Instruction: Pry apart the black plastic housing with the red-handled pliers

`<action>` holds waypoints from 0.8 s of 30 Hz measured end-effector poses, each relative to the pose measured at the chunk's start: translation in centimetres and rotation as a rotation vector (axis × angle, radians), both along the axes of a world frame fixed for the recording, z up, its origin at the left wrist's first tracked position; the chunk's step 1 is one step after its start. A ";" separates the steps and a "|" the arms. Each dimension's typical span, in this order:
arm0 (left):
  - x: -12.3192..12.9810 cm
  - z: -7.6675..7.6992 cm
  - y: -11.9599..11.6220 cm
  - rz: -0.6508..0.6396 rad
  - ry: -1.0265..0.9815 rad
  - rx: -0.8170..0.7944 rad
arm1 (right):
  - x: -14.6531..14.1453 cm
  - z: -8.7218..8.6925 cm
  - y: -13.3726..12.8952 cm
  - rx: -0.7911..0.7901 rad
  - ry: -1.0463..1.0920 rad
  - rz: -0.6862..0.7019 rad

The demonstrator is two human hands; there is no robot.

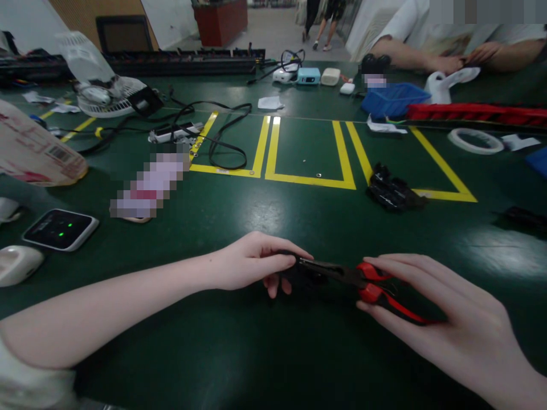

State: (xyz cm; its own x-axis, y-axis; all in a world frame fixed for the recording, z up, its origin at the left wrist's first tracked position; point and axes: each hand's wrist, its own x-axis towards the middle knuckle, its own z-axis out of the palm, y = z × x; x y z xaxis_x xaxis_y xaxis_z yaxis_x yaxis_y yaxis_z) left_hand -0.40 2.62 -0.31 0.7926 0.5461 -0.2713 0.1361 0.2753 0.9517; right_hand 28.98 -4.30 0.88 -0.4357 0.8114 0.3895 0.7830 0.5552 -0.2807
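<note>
Red-handled needle-nose pliers (371, 282) lie in the grip of my right hand (453, 319), its fingers and thumb around the handles. Their dark jaws point left and reach to a small black part (299, 273). My left hand (252, 262) pinches that part between thumb and fingers, just above the green table (239, 353). What kind of part it is, I cannot make out; it is dark and partly covered by my fingers. The jaw tips meet it near my left thumb.
A black plastic bundle (391, 191) lies beyond the pliers, near yellow tape outlines (310, 181). To the left are a phone (149, 185), a device with green lights (60, 229) and a white fan (106, 94). A blue bin (393, 99) stands before a person (453, 34) seated opposite.
</note>
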 end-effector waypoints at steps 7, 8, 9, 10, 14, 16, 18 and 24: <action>0.1 0.0 -0.3 0.018 0.031 0.121 | -0.2 0.2 0.0 -0.010 0.006 -0.008; 0.1 0.1 -0.3 0.019 0.034 0.134 | -0.2 0.2 0.1 -0.006 -0.002 -0.003; 0.1 0.1 -0.3 0.019 0.038 0.141 | -0.2 0.2 0.2 0.000 -0.010 0.004; 0.1 0.1 -0.3 0.021 0.044 0.142 | -0.2 0.2 0.2 0.004 -0.017 0.009; 0.2 0.1 -0.3 0.022 0.056 0.127 | 0.0 -0.4 0.4 -0.006 -0.007 0.004; 0.2 0.0 -0.3 0.025 0.052 0.132 | 0.1 -0.7 0.3 -0.006 -0.003 0.000; 0.2 0.0 -0.3 0.024 0.048 0.140 | 0.1 -0.8 0.3 0.003 -0.006 0.004; 0.2 0.0 -0.2 0.018 0.050 0.128 | -0.2 -0.5 0.2 0.001 0.004 -0.011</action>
State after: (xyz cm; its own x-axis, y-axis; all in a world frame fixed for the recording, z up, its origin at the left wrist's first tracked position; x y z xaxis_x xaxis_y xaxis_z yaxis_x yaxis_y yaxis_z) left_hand -0.25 2.42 -0.36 0.7695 0.5929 -0.2374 0.1807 0.1545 0.9713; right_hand 28.78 -4.09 0.35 -0.4248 0.8160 0.3920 0.7879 0.5465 -0.2838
